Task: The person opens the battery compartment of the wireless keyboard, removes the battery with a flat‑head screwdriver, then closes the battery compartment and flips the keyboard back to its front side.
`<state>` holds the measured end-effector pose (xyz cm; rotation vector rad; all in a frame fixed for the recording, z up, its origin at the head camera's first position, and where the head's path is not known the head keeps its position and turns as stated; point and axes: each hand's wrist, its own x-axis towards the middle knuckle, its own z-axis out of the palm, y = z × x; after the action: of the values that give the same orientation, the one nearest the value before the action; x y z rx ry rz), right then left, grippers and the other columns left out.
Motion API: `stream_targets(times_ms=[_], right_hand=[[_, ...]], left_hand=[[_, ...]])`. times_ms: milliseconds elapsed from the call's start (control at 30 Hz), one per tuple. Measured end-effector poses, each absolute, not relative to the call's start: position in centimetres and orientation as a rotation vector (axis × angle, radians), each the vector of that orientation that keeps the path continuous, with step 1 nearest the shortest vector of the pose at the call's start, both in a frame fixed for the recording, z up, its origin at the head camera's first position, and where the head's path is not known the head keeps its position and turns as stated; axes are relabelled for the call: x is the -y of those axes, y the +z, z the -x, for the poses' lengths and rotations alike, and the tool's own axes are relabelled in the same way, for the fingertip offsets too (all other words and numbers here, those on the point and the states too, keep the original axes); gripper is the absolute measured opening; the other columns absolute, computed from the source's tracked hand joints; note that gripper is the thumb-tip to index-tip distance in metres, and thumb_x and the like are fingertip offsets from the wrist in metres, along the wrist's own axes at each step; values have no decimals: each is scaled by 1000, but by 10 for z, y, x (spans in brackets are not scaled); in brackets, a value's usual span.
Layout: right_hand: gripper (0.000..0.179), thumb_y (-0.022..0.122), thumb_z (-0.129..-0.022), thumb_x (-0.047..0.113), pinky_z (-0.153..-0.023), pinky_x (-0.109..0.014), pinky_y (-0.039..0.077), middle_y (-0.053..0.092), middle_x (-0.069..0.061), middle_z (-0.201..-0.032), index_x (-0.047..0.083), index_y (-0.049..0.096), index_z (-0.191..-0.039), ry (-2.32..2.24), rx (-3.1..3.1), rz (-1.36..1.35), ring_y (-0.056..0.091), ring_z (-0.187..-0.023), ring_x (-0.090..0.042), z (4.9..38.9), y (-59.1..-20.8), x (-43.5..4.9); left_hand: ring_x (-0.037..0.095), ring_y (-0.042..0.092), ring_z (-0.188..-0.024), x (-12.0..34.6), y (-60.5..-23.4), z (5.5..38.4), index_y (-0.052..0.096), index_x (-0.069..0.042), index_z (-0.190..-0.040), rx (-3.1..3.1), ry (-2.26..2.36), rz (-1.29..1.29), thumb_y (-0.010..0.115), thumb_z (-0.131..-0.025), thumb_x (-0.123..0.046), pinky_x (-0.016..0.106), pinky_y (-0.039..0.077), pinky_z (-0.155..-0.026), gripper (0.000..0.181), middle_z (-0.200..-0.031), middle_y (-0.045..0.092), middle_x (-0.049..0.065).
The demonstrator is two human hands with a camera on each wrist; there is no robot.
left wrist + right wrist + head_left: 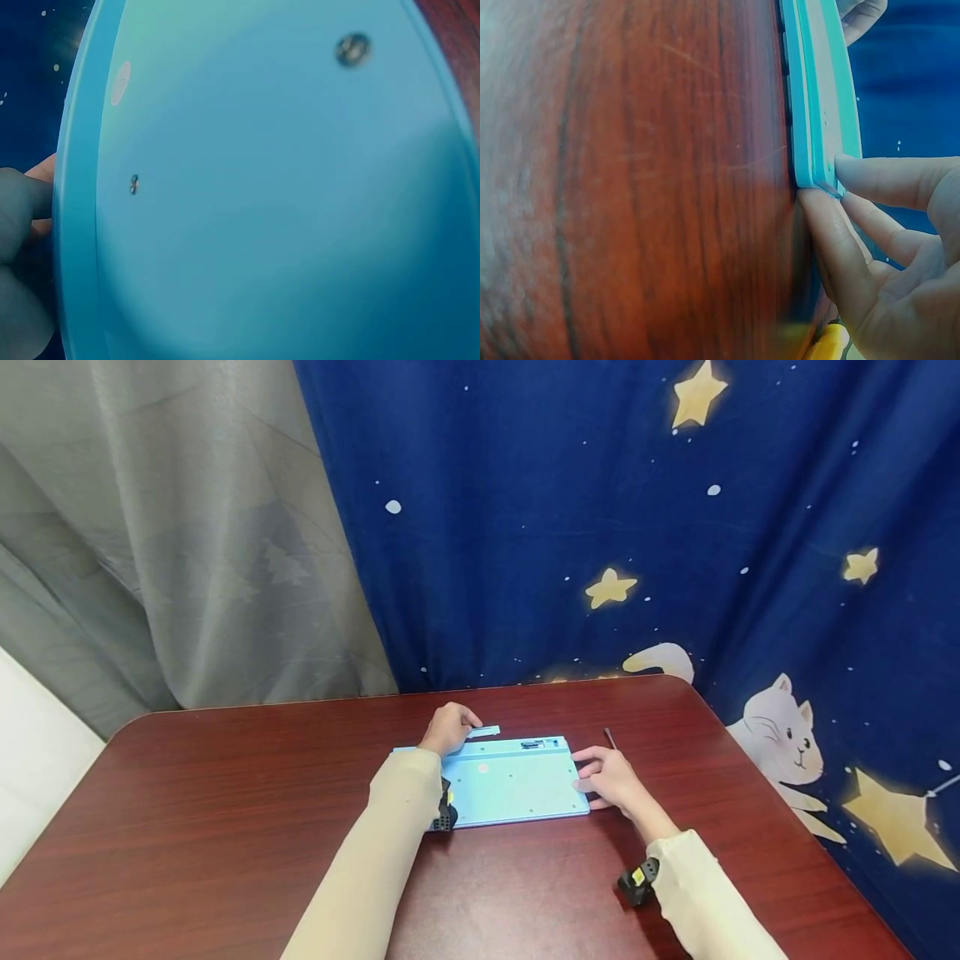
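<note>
A light blue keyboard lies face down, with small screws in its back. At its far right corner the battery compartment is uncovered. Beyond the far edge, my left hand pinches a narrow light blue battery cover. The cover is out of sight in the left wrist view, where the keyboard back fills most of the picture. My right hand grips the keyboard's right end; in the right wrist view its thumb lies on the back and other fingers touch the edge.
A screwdriver lies just beyond the right hand, and its yellow handle shows in the right wrist view. The dark red wooden table has its far edge close to the blue star curtain.
</note>
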<state>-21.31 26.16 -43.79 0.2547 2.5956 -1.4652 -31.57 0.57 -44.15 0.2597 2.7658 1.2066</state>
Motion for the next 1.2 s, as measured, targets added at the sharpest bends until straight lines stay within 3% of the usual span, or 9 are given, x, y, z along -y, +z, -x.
stream_targets(times_ms=[900,1200], right_hand=[[43,68,-75,-5,-51,-37,52,57,-15,-88,2,57,-116,-1464,-2593,-270,60,-69,-21,213,-439,-262],[43,68,-76,-5,-51,-37,52,57,-15,-88,1,56,-117,-1454,-2596,-266,60,-68,-21,213,-437,-261]], left_hand=[[17,55,-73,-19,-421,301,67,-1,-93,-2651,1160,-601,60,-87,-4,26,47,-67,10,-80,62,5],[18,52,-78,-19,-425,297,68,-3,-91,-2660,1088,-634,67,-82,-5,26,46,-72,9,-85,62,5]])
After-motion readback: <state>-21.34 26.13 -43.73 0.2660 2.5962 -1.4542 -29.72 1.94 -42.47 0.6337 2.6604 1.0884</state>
